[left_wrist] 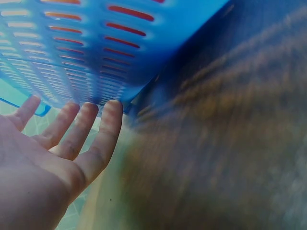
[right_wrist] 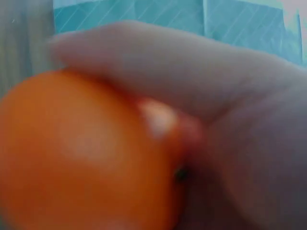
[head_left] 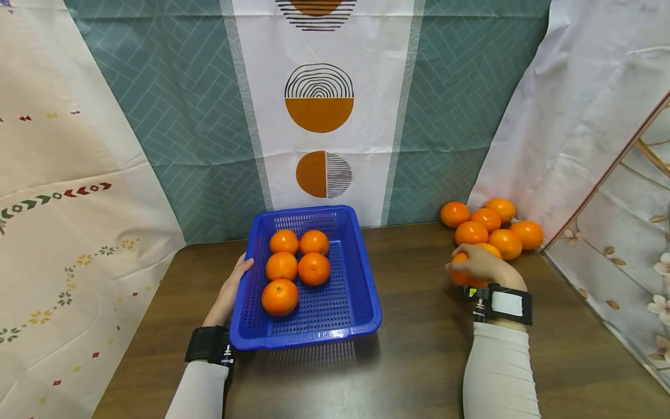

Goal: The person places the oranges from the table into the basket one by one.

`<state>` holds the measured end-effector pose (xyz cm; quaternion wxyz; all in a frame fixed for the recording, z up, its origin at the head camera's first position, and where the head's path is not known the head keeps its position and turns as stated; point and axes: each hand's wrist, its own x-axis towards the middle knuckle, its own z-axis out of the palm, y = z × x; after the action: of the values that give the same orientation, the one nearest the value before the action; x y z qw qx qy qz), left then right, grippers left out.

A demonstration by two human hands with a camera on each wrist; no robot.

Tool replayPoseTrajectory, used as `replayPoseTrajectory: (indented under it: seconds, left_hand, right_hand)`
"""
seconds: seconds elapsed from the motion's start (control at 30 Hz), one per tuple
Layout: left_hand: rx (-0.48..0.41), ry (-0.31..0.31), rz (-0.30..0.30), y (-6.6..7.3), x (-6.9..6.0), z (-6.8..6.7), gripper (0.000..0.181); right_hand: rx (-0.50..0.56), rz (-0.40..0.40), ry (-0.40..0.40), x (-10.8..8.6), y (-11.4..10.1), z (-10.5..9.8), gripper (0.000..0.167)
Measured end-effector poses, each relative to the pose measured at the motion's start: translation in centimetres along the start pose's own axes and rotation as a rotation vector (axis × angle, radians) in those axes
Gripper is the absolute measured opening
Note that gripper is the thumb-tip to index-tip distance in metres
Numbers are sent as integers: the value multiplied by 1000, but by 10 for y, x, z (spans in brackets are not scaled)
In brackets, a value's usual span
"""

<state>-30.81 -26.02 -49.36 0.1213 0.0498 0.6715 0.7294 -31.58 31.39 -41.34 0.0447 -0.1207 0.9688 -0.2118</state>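
A blue plastic basket with slotted walls stands on the table, with several oranges inside, mostly in its left half. My left hand is at the basket's left wall. In the left wrist view its extended fingers reach up to the slotted wall; whether every fingertip touches it I cannot tell. Over on the right, my right hand grips an orange at the near edge of a group of oranges. In the right wrist view a finger lies over the top of that fruit.
Brown wooden table lies between basket and orange group. A patterned cloth hangs behind the table's far edge. Pale floral cloths drape the left and right sides, the right one close to the oranges.
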Motion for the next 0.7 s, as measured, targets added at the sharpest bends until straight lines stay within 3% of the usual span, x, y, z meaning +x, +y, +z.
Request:
replayPoseTrajectory:
  seconds: [0.17, 0.3, 0.47, 0.7]
  left_hand:
    - [-20, -3, 1, 0, 1, 0, 63]
    - [-9, -4, 4, 1, 0, 1, 64]
    - [-1, -7, 8, 2, 0, 2, 63]
    - [6, -8, 5, 1, -1, 2, 63]
  right_hand:
    - [110, -78, 297, 4, -25, -2, 25]
    - [207, -114, 442, 9, -35, -3, 26]
    - [265, -144, 514, 14, -54, -5, 41]
    - [291, -162, 486, 18, -76, -4, 46]
